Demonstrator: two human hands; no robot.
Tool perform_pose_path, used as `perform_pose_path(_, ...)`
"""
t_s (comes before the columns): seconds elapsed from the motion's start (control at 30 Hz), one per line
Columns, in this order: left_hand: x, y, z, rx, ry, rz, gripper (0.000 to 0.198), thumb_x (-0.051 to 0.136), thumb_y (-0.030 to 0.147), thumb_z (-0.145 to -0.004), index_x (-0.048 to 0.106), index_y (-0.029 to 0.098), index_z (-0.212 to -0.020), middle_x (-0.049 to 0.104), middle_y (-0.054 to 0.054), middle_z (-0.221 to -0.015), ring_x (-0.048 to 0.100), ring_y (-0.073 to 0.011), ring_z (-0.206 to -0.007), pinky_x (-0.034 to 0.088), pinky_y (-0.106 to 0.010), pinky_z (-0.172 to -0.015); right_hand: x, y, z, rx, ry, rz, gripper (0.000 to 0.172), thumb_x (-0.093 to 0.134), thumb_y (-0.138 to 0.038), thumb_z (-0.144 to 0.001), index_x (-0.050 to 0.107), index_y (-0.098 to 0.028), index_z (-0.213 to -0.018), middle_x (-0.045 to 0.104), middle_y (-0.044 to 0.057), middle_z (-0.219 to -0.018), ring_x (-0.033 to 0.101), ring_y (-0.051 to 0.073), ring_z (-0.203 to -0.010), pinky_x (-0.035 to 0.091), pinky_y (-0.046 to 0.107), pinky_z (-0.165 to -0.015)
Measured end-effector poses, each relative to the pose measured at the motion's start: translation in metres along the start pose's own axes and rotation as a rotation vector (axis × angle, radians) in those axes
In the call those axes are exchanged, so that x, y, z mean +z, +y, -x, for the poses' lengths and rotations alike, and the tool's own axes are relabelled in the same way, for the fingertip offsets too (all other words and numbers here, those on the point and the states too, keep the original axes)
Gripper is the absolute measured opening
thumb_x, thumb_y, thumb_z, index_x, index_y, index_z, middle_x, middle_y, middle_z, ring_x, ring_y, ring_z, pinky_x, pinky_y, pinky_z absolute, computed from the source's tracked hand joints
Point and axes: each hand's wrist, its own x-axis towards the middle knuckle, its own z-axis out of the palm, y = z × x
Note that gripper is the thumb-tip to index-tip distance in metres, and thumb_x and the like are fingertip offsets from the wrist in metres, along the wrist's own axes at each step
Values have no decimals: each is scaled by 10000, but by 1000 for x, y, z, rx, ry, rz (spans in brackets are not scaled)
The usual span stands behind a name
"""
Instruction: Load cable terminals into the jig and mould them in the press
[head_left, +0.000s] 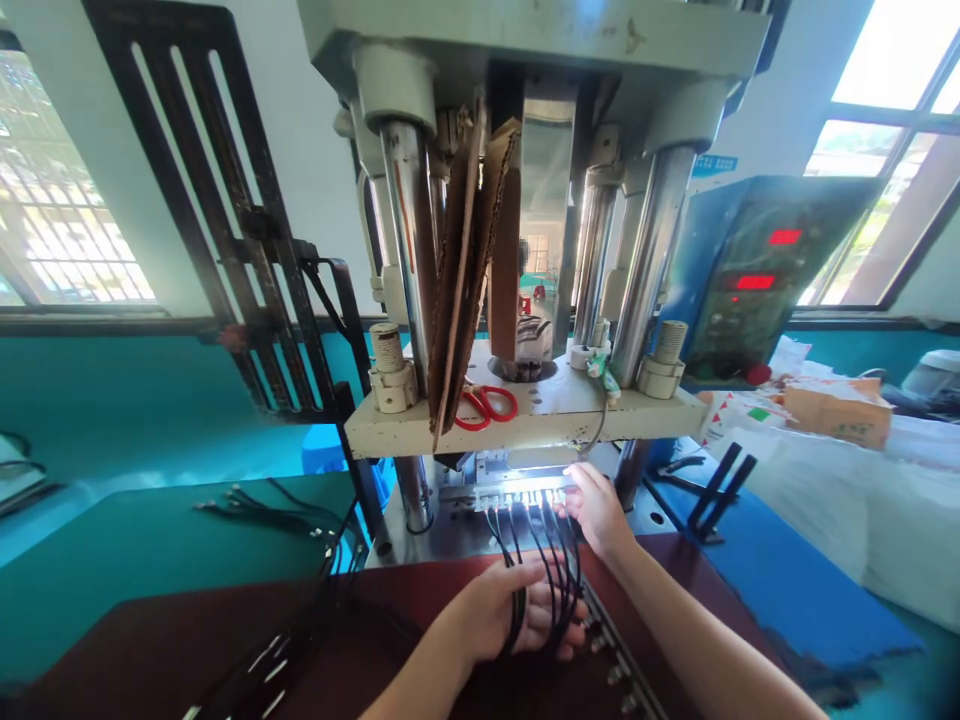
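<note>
Several black cables (553, 565) hang in loops from a brightly lit metal fixture (491, 493) under the press, their pale ends lined up in a row along it. My left hand (517, 605) is palm up with its fingers curled around the lower part of these cables. At the right end of the row, my right hand (596, 510) has its fingertips bent against the fixture beside the last cable ends. What those fingertips pinch is hidden in the glare.
Red-handled scissors (487, 407) and cardboard pieces (469, 260) rest on the press plate (637, 412) above my hands. More black cables (274, 510) lie on the green surface at left. A metal strip (619, 655) lies at lower right. A control box (757, 280) with red displays stands at right.
</note>
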Motion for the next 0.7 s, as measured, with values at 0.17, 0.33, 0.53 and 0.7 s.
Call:
perform_pose_path(0.17, 8, -8, -15, -21, 71, 77, 382, 565, 302, -750, 527, 62, -1046, 614, -145, -808, 626, -212, -685, 492, -312, -637, -1, -5, 21, -25, 84, 9, 202, 637, -400, -715, 557, -218, -755, 525, -15, -729, 565, 155, -515, 454, 241, -429)
perform_pose_path(0.33, 12, -12, -18, 12, 144, -70, 270, 613, 307, -721, 596, 59, -826, 524, -44, -605, 491, -109, -452, 423, -228, -419, -6, -5, 26, -44, 113, 46, 215, 616, -423, -728, 562, -217, -760, 552, -1, -757, 571, 164, -509, 455, 248, -418)
perform_pose_path(0.53, 22, -13, -9, -29, 244, -81, 250, 646, 326, -698, 558, 101, -762, 478, -2, -563, 409, -70, -421, 321, -189, -392, -4, -5, 30, -52, 180, 65, 206, 608, -412, -709, 562, -214, -744, 552, -9, -693, 559, 171, -495, 431, 244, -378)
perform_pose_path(0.7, 26, -15, -1, -23, 273, -39, 257, 650, 328, -688, 519, 113, -742, 418, 31, -532, 307, -38, -395, 179, -168, -377, 1, -1, 34, -8, 198, 36, 204, 594, -407, -698, 548, -215, -748, 549, -21, -655, 550, 164, -457, 403, 236, -350)
